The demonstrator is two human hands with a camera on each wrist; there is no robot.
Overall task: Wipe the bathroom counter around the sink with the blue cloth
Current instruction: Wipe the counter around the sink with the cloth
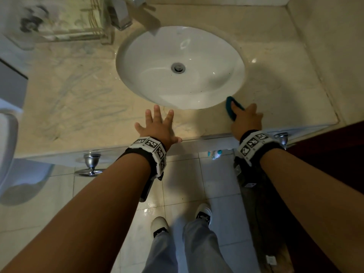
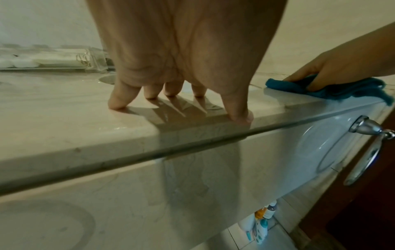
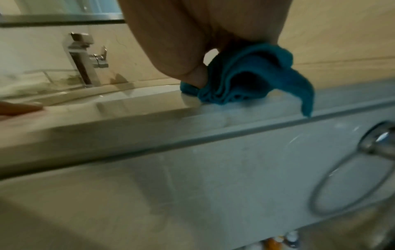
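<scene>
A white oval sink (image 1: 180, 67) is set in the beige marble counter (image 1: 78, 107). My right hand (image 1: 245, 119) grips the crumpled blue cloth (image 1: 230, 108) and presses it on the counter at the sink's front right rim. In the right wrist view the cloth (image 3: 245, 76) bunches under my fingers, with one corner hanging over the counter's front edge. My left hand (image 1: 157, 125) lies spread and flat on the counter in front of the sink, holding nothing. In the left wrist view its fingertips (image 2: 117, 104) touch the counter (image 2: 64, 118), and the cloth (image 2: 333, 88) shows at the right.
A chrome faucet (image 1: 122, 14) stands behind the sink, with a clear tray (image 1: 59, 18) to its left. Chrome towel rings (image 1: 91, 164) hang from the counter's front. Walls close in the back and right. Bottles (image 2: 260, 225) stand on the floor below; a toilet (image 1: 11, 154) is at left.
</scene>
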